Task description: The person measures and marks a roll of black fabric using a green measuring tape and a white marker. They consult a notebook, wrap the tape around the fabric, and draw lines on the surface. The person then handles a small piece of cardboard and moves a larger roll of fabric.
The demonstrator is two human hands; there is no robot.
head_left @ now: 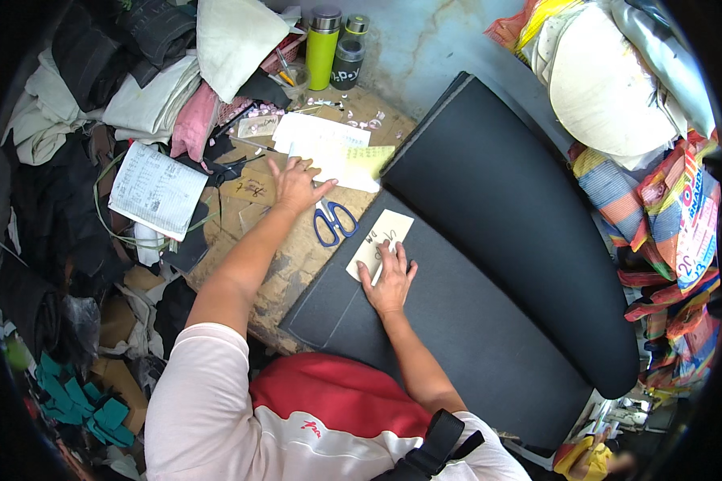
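My left hand (298, 186) is stretched over the wooden table, its fingers apart at the near edge of some white paper sheets (317, 144) and a yellow sheet (369, 163). Just below it lie blue-handled scissors (334, 222), their blades hidden. My right hand (388, 280) rests with spread fingers on a cream card template (394, 225) bearing handwriting. Beneath the template is a black sheet of material (457, 321), marked with pale lines near its left edge. Its far part is folded over into a thick black roll (513, 216).
On the worn table (277, 276) are pink scraps and a brown card (249, 186). A green bottle (322, 48) and a dark tumbler (347, 64) stand at the back. An open notebook (159, 191) and cloth piles crowd the left; plaid bags (666, 208) line the right.
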